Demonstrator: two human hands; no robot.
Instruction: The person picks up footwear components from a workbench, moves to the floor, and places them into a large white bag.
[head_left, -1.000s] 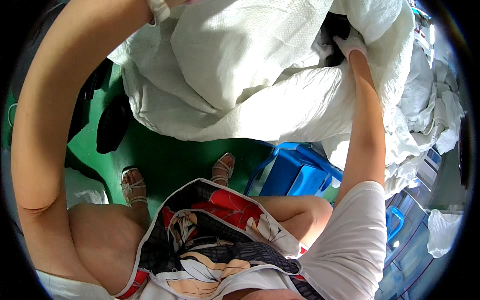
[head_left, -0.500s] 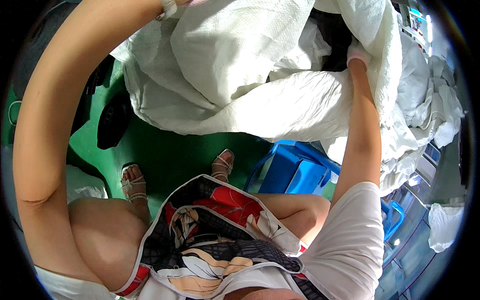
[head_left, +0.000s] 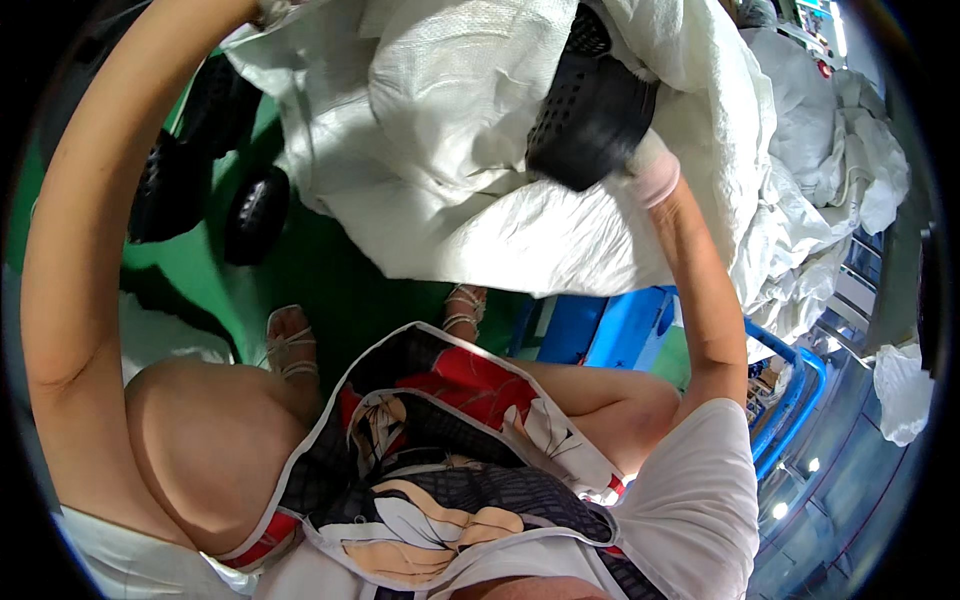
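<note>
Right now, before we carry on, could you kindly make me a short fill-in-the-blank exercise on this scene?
1. The perforated piece in the right hand, seen against the white woven sack, is coloured ____.
2. The glove cuff on that hand is coloured ____.
3. The floor is coloured ____.
4. The feet wear strappy ____.
Missing words: black; pink; green; sandals.

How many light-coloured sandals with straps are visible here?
2 on the green floor: the left sandal left of centre, the right sandal nearer the middle, just below the white sack, which may hide its toe. Others may be hidden.
</note>
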